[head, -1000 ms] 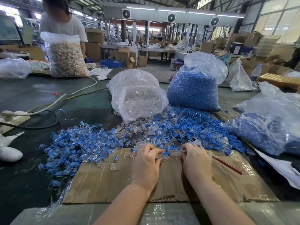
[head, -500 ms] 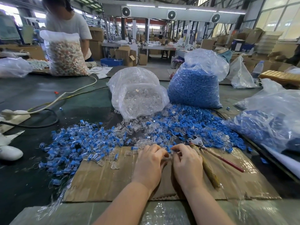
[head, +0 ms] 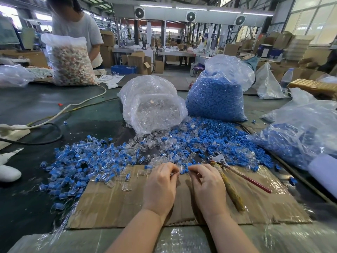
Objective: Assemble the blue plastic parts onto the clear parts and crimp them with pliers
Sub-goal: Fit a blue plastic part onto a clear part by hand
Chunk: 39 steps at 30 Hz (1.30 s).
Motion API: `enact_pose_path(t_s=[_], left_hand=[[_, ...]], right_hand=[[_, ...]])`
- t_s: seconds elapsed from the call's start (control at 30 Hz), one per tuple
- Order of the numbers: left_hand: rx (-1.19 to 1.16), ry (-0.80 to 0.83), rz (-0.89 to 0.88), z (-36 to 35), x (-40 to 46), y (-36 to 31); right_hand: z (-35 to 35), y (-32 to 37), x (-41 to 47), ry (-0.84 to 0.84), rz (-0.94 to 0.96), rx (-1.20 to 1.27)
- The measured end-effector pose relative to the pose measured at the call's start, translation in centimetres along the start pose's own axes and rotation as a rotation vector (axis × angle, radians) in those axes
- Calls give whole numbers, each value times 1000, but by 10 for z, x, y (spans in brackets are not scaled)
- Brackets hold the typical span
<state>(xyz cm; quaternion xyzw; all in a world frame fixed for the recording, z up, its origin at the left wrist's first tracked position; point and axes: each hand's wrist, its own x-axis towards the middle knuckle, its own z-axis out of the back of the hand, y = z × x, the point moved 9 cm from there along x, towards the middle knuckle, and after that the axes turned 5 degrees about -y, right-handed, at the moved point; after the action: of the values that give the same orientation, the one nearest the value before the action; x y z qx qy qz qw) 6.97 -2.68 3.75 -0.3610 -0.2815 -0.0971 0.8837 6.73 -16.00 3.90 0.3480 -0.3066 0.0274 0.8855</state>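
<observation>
Blue assembled pieces: a loose heap on the dark table, left of the cardboard sheet, some spilling onto its left edge.
Left hand: over the cardboard, fingers curled, fingertips pinching a small clear part that is hard to make out.
Blue part: between the two hands, pinched by the right hand's fingertips and touching the clear part.
Right hand: just beside the left hand, fingers curled in, thumb and forefinger closed on the blue part.
Pliers: lying on the cardboard right of the right hand, untouched, head toward the pile, handles spread.
Clear-parts bag: behind the hands, mouth spilling onto the table.
Blue-parts bag: to its right, loose blue parts in front.
Far-right bag: also holding blue parts.
</observation>
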Motion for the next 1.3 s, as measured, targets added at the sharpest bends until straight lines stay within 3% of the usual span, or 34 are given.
enact_pose_path(t_s=[0.43, 0.57, 0.97, 1.3], left_hand=[[-129, 52, 132, -5, 2, 14], [-257, 72, 228, -6, 0, 21], [-325, 111, 304, -11, 0, 31], [-394, 59, 364, -9, -1, 36]], right_hand=[[4, 2, -1, -27, -1, 76], [1, 5, -2, 7, 3, 103], [-7, 12, -4, 98, 51, 46], [-9, 13, -6, 108, 53, 28]])
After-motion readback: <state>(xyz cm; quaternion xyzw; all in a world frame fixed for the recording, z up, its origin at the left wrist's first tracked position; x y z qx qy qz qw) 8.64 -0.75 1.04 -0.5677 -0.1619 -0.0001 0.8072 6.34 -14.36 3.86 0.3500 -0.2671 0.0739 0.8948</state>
